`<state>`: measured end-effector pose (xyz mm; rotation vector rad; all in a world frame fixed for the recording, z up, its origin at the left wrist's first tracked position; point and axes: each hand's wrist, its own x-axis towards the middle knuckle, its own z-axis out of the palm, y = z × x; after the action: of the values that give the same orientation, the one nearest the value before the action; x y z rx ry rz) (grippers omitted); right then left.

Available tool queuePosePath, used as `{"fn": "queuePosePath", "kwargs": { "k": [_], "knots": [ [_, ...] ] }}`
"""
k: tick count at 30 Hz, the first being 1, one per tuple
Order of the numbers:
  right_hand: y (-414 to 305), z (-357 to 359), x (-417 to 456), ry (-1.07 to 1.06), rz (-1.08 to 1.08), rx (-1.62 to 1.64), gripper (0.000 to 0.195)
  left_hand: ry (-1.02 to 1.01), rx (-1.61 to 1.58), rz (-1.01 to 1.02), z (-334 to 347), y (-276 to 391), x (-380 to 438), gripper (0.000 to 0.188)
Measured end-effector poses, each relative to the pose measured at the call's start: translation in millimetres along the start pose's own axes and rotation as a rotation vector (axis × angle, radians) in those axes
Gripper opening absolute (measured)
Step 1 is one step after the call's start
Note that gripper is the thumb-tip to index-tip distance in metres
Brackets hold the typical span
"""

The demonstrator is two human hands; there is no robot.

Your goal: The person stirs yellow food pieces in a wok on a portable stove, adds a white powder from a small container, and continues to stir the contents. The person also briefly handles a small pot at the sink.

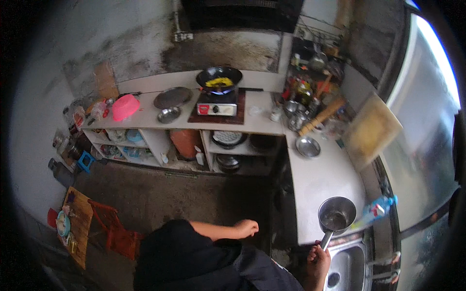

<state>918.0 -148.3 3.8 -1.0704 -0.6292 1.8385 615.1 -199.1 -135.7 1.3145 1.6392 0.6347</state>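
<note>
My right hand (318,255) grips the handle of a metal saucepan (336,214), which is over the worktop's near end beside the sink (347,267). Nothing can be made out inside the pan but its grey bottom. My left hand (248,228) is curled in front of my body with nothing visible in it. On the far counter a black wok (204,77) with yellow food (219,82) sits on a gas stove (217,109), and a blue flame shows under it.
Metal bowls (308,147) (169,115), a pink basin (125,107) and a rolling pin (323,115) lie on the counters. A cutting board (372,131) leans by the window. A plastic bottle (376,210) lies near the sink. A red chair (122,238) and wooden table (82,227) stand left.
</note>
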Motion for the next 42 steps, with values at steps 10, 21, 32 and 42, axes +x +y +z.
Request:
{"fn": "queuePosePath", "kwargs": {
  "k": [10, 21, 32, 42],
  "knots": [
    [33.5, 267.4, 69.5, -0.298, 0.145, -0.079, 0.026, 0.319, -0.191, 0.110, -193.1, -78.5, -52.7, 0.028],
    [43.0, 481.9, 227.1, -0.682, 0.095, -0.175, 0.025, 0.722, -0.287, 0.055, -338.0, -102.8, -25.5, 0.015],
    [57.1, 637.4, 418.6, -0.736, -0.003, -0.378, 0.025, 0.804, -0.395, 0.039, -479.6, -115.6, 67.2, 0.027],
    [98.1, 712.6, 497.2, -0.562, -0.063, -0.498, 0.023, 0.620, -0.778, 0.149, -611.3, -145.4, 133.2, 0.017]
  ]
}}
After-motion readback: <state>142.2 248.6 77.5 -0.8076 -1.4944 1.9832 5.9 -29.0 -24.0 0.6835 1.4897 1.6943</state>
